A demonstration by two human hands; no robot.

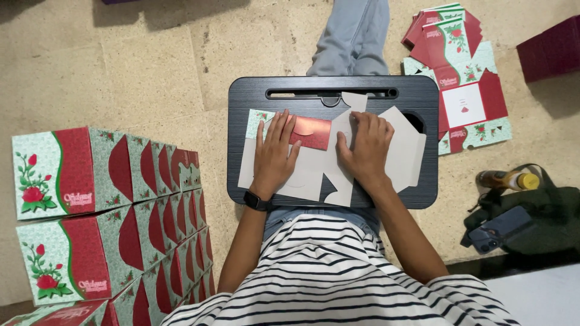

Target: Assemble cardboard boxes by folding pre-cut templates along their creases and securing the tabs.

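Note:
A flat die-cut cardboard box blank (403, 148) lies grey side up on a black lap tray (332, 90) over my legs. One flap is folded over and shows its red and green printed face (311, 131). My left hand (275, 151), with a black watch on the wrist, presses flat on the left part of the blank beside that folded flap. My right hand (365, 145) presses down on the middle of the blank, fingers together.
Rows of assembled red and green rose-printed boxes (103, 199) stand on the floor at my left. A pile of flat box blanks (462, 78) lies at the upper right. A dark bag (531, 220) with a phone (498, 229) and a bottle (507, 179) sits right.

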